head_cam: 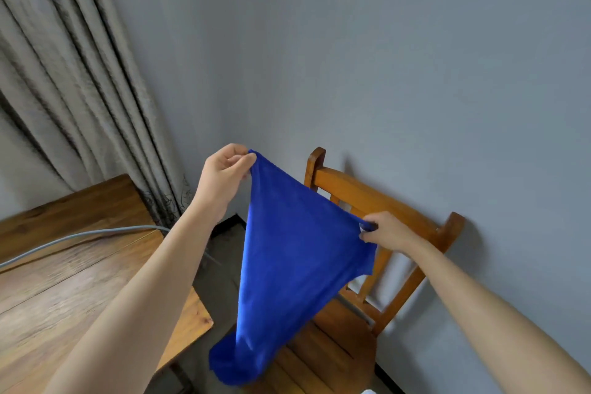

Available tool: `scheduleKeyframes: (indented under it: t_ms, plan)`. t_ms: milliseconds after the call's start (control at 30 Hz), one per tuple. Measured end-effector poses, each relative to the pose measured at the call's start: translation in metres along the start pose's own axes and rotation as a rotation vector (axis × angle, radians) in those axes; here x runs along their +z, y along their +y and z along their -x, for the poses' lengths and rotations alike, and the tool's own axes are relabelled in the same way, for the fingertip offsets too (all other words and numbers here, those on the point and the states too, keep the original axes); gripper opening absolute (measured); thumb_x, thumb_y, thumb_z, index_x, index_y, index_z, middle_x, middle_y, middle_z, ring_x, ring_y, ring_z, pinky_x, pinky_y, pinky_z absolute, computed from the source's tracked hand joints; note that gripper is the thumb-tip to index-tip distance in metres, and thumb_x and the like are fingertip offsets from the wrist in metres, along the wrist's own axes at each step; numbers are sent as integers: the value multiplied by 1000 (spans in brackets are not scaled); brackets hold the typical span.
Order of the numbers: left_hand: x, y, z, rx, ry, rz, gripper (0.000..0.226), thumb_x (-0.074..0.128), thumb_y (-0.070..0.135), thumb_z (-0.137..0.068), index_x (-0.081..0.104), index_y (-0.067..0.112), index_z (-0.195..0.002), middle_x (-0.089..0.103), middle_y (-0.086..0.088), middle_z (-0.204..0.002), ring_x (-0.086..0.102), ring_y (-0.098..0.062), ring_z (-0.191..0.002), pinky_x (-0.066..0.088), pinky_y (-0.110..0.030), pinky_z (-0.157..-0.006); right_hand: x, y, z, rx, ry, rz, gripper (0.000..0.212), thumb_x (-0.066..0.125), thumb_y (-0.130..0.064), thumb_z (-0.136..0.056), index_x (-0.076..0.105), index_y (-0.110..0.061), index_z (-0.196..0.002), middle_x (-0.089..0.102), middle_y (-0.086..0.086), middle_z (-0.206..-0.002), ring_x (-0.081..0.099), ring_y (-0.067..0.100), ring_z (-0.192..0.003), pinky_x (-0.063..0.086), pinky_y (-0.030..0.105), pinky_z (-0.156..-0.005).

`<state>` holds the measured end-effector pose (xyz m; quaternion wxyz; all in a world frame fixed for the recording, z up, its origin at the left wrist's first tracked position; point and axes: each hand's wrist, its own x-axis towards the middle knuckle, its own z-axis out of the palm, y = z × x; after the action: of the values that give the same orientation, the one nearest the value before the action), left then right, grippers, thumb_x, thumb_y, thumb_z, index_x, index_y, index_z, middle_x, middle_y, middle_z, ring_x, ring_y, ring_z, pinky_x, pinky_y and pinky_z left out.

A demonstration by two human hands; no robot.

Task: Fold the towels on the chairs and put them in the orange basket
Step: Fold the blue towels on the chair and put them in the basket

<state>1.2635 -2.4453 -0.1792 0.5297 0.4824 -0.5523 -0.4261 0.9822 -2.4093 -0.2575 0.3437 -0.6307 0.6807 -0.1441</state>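
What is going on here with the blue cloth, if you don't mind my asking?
A person is holding up a blue towel by two corners: the left hand pinches the higher corner, the right hand grips the lower one. The towel hangs spread between them, its bottom end bunched on the seat of a wooden chair against the wall. It is not yet folded, and no orange basket is in view. A wooden table stands to the left.

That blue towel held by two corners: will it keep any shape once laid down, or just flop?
Likely floppy: the blue towel sags between the left hand and right hand and bunches at its bottom. Probably light: fingertip pinches carry it. Creases may not hold without a flat surface.
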Motion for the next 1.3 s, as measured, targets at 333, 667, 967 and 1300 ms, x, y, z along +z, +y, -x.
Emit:
scheduleKeyframes:
  t_ms: [333,667,967,1300]
  plan:
    - [-39,69,-49,204,68,238,25,52,6,-91,53,22,-71,54,13,-46,49,-4,-50,43,-16,-56,-109,-79,20,-252,431,-179,23,57,-4,-88,63,-21,-74,63,-4,-73,57,5,-64,43,8,-53]
    - [-44,49,-38,150,60,196,25,51,8,-93,54,21,-72,65,14,-54,57,1,-50,46,-15,-54,-118,-67,37,-161,477,-87,16,52,-3,-92,67,-8,-93,65,6,-86,60,19,-81,48,26,-69]
    - [-62,31,56,30,105,121,21,49,11,-95,57,17,-76,63,11,-53,58,0,-49,46,-14,-46,-99,-36,78,-163,341,-494,16,57,-2,-88,64,-12,-78,65,4,-81,60,15,-75,53,14,-54]
    - [-52,-48,234,-376,227,60,22,49,11,-94,55,15,-74,53,-4,-64,50,-14,-56,41,-22,-50,-15,59,137,1,-46,-422,8,60,-7,-87,67,-9,-84,67,13,-91,61,25,-88,50,31,-69]
